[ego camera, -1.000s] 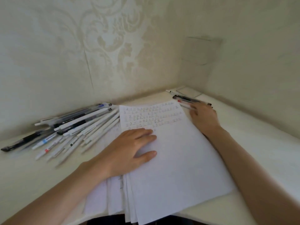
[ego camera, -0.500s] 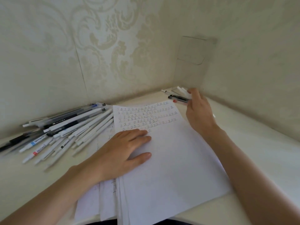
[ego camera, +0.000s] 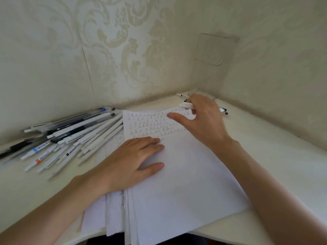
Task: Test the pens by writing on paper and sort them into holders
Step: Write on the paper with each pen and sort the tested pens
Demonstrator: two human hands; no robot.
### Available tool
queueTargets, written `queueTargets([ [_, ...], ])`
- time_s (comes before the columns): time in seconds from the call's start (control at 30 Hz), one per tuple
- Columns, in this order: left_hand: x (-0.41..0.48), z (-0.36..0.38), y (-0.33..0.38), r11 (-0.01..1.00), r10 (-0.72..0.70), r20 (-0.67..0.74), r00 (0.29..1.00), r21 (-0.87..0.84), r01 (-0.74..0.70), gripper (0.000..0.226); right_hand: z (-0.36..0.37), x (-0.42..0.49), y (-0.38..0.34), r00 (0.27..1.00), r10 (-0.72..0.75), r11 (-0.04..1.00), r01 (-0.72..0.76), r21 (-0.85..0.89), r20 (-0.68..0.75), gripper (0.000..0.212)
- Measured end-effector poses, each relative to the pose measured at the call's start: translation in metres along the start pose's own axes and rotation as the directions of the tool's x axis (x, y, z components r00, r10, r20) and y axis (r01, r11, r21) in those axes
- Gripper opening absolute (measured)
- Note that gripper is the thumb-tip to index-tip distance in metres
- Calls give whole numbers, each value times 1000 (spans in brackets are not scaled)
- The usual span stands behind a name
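Observation:
A stack of white paper (ego camera: 185, 183) lies on the desk, its top sheet carrying rows of small written characters (ego camera: 152, 126). My left hand (ego camera: 134, 161) rests flat on the sheet, fingers straight. My right hand (ego camera: 203, 121) hovers over the paper's far right corner, its fingers curled round a white pen (ego camera: 185, 105) while the thumb sticks out to the left. A few more pens (ego camera: 223, 111) lie behind that hand, partly hidden. A big pile of white, black and clear pens (ego camera: 70, 137) fans out left of the paper.
A clear acrylic holder (ego camera: 210, 68) stands in the far corner against the patterned wall. Walls close the desk at the back and right. The desk's front edge runs under the paper stack. Bare desk surface (ego camera: 274, 156) extends to the right.
My right hand has lifted off the pens near the corner with a white pen in its fingers and moved back over the paper. The left hand stays put.

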State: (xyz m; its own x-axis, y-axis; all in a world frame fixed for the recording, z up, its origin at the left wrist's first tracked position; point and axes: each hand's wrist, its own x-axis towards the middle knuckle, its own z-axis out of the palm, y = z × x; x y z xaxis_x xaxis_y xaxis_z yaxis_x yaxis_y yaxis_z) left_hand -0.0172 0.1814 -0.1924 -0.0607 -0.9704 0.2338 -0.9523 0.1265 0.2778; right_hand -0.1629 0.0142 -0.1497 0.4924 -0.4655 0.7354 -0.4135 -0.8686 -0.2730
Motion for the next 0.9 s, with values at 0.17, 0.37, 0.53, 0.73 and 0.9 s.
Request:
queueTargets([
  [0.17,-2,-2,2,999,29,-43,999,-23,-30,66,-9,-2,-15,997,82,923,-77,378,3,23],
  [0.37,-2,-4,6,992,109,15,994,-67,-108,50,-6,-1,-25,856,375,639,-517,570,356,38],
  [0.53,-3,-2,5,993,112,34,993,-47,-110,53,12,-8,-21,805,341,603,-584,543,486,31],
  [0.73,-1,0,5,993,108,40,993,-54,-106,57,18,-10,-16,793,436,611,-608,507,425,39],
  [0.9,-1,2,3,993,104,43,994,-60,-101,56,24,-11,-15,801,452,653,-596,467,392,36],
])
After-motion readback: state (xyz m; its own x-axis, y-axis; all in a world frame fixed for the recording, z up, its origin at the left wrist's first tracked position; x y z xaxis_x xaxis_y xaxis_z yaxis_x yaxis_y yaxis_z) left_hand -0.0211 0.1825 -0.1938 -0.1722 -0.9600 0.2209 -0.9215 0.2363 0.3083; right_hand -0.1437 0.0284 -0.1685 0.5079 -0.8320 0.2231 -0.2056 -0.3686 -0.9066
